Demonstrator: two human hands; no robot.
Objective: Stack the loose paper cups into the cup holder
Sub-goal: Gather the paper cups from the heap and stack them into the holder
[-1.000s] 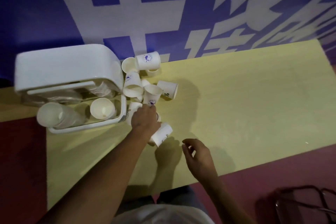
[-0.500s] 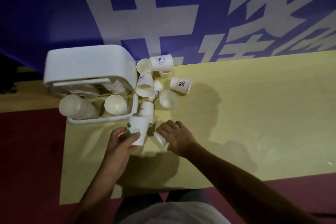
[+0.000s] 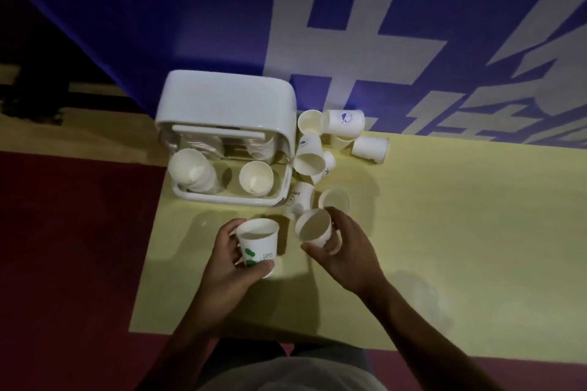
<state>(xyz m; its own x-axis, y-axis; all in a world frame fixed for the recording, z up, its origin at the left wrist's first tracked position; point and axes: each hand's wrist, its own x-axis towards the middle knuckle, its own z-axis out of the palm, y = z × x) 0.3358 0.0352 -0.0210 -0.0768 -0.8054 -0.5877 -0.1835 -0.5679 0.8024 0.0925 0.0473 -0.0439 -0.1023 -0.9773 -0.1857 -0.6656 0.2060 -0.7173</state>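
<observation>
Cups (image 3: 310, 159) lie loose on the desk (image 3: 444, 247) just beside the holder (image 3: 224, 98), most of them on their sides. Left grip (image 3: 227, 260) is clamped round a green-printed cup (image 3: 259, 243), upright, near the holder's front. Right grip (image 3: 347, 247) is clamped on a plain cup (image 3: 313, 227), tilted, mouth toward the first. The holder carries a stack (image 3: 193, 173) in its left bay and a cup (image 3: 256, 180) in its right. Judgement: thin paper, very light, easily crushed; take each cup lightly by the side wall, just below the rolled rim.
</observation>
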